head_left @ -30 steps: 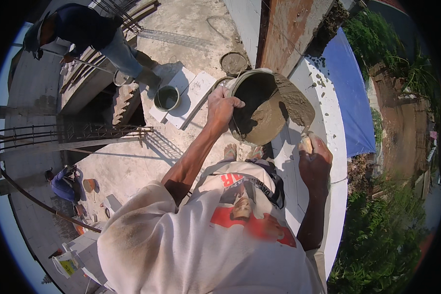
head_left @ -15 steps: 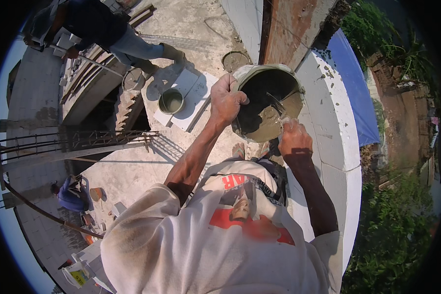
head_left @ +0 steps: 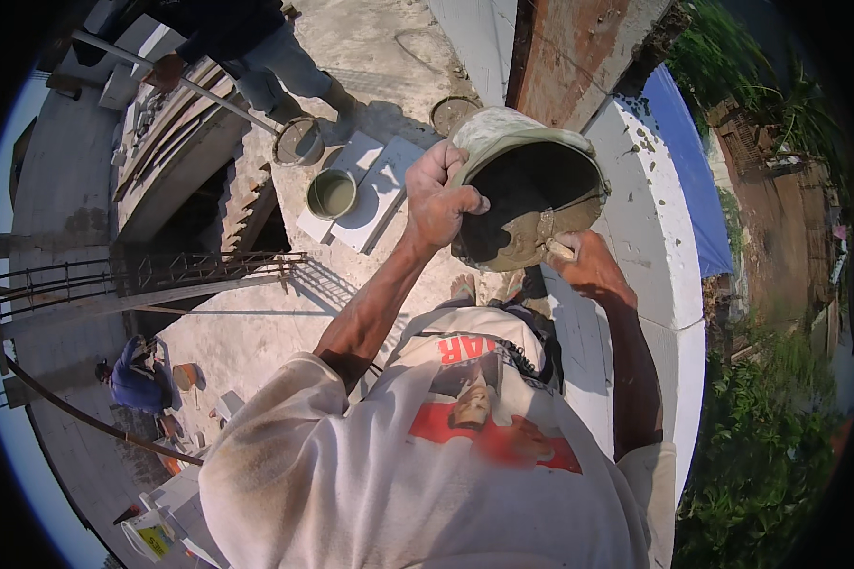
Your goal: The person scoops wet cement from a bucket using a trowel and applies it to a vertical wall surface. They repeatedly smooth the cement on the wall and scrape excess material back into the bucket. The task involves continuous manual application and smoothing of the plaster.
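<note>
My left hand (head_left: 440, 194) grips the left rim of a mortar-stained bucket (head_left: 503, 128), which is tipped so that its mouth faces me. Wet grey mortar (head_left: 503, 239) has gathered along the bucket's lower side. Inside the mouth, my right hand (head_left: 596, 270) is closed round the pale handle of a trowel (head_left: 561, 248). The trowel's metal part reaches into the mortar, and its blade is mostly hidden there. The bucket's right side is beside the top of a white block wall.
White block wall (head_left: 636, 228) runs along my right, with a blue tarp (head_left: 685, 171) and lower ground beyond. A rusty panel (head_left: 569, 57) stands ahead. Left are a small bucket (head_left: 332, 194) on white blocks (head_left: 389, 180), a rebar cage (head_left: 133, 275), a floor opening and two people.
The bucket has tipped further toward me. My right hand has shifted slightly right, showing the trowel's handle. The person at the upper left has moved to the right with the long pole.
</note>
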`<state>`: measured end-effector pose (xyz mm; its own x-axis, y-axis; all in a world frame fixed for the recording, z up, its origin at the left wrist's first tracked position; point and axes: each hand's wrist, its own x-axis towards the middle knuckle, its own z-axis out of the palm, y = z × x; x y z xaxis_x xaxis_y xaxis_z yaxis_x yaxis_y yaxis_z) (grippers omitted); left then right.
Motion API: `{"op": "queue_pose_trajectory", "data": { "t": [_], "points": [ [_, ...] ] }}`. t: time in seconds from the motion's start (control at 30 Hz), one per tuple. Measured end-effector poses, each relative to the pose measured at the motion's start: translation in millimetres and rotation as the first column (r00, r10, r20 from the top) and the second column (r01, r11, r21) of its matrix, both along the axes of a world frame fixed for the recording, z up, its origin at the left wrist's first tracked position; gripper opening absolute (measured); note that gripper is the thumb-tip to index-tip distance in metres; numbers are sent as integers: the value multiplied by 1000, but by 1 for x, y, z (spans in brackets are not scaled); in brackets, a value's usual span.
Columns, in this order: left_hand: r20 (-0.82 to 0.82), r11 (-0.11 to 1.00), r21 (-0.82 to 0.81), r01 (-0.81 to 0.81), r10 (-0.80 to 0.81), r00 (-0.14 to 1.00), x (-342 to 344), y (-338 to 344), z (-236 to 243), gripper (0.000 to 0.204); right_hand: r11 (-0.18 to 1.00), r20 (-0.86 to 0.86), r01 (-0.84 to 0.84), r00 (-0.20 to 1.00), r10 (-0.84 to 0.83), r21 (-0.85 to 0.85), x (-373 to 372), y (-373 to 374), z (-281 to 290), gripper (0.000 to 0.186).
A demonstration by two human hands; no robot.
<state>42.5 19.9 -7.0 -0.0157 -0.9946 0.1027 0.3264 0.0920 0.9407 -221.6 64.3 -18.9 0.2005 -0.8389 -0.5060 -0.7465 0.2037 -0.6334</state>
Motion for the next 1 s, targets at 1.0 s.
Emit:
{"op": "queue_pose_trajectory", "data": {
  "t": [1.0],
  "points": [
    [-411, 874, 485, -36, 264, 873, -44, 23, -19, 15, 928, 336, 263, 876, -345, 266, -57, 22, 128, 11]
  ]
}}
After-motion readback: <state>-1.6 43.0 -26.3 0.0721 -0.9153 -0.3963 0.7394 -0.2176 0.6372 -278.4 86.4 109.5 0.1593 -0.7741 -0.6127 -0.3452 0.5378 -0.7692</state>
